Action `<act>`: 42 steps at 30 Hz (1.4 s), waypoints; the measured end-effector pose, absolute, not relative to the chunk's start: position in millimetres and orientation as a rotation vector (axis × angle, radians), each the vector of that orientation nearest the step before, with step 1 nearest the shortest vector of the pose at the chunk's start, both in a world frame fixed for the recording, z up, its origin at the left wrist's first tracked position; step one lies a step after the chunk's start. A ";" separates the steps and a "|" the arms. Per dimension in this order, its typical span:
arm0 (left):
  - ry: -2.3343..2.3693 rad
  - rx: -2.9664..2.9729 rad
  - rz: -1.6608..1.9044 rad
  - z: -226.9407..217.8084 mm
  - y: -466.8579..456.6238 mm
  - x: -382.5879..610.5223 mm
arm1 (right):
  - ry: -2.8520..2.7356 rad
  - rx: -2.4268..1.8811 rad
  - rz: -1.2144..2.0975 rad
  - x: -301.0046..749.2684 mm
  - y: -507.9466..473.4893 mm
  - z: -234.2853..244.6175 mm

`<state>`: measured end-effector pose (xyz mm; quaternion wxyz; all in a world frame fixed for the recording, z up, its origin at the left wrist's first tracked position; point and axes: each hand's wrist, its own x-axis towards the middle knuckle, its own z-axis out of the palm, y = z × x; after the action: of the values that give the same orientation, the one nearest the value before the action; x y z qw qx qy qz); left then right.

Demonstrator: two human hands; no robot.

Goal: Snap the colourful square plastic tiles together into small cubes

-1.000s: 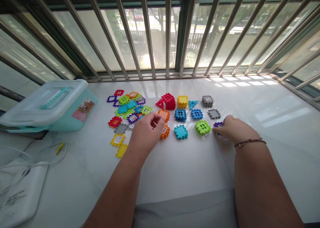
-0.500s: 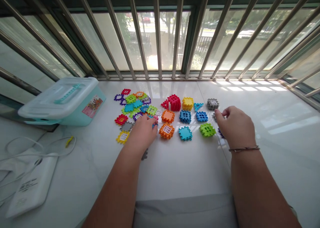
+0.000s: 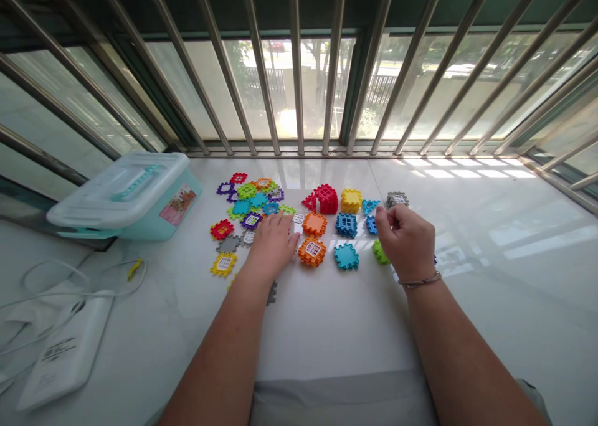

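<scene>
My left hand (image 3: 273, 245) lies with fingers spread over the loose pile of colourful waffle-grid building pieces (image 3: 247, 205), next to a white-windowed piece (image 3: 298, 218). My right hand (image 3: 406, 239) hangs curled beside a blue stacked cube (image 3: 346, 225), close to a grey stack (image 3: 397, 199), and partly hides a green piece (image 3: 379, 252). Its fingers hide whether it holds anything. In a row stand a red house-like build (image 3: 326, 198), a yellow cube (image 3: 351, 200), an orange cube (image 3: 312, 250) and a teal piece (image 3: 346, 256).
A mint plastic box with a clear lid (image 3: 128, 195) stands left on the white marble sill (image 3: 327, 326). A white power bank (image 3: 65, 354) and cables lie at lower left. Steel window bars (image 3: 294, 71) run along the far edge.
My right hand has moved left from the grey and purple pieces to beside the blue cube. The flat grey piece no longer shows. My left hand now lies flatter on the pile.
</scene>
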<state>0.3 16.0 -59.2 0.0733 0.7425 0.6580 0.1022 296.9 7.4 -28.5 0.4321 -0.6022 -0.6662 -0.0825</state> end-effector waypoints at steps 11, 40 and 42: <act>2.142 2.118 0.232 -45.2 15.1 -5.8 | -1.676 -1.336 -0.163 288.9 3.5 -29.0; 2.243 1.938 0.302 -41.5 14.9 -9.6 | -1.800 -1.259 0.016 278.8 -2.4 -25.7; 2.271 2.007 0.352 -45.6 15.5 -9.1 | -1.801 -1.255 0.020 278.3 -2.3 -25.6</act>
<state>-9.1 15.5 -45.6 0.0455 0.6571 0.7435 0.1153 278.3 -2.3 -25.6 0.4555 -0.5090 -0.7304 0.0081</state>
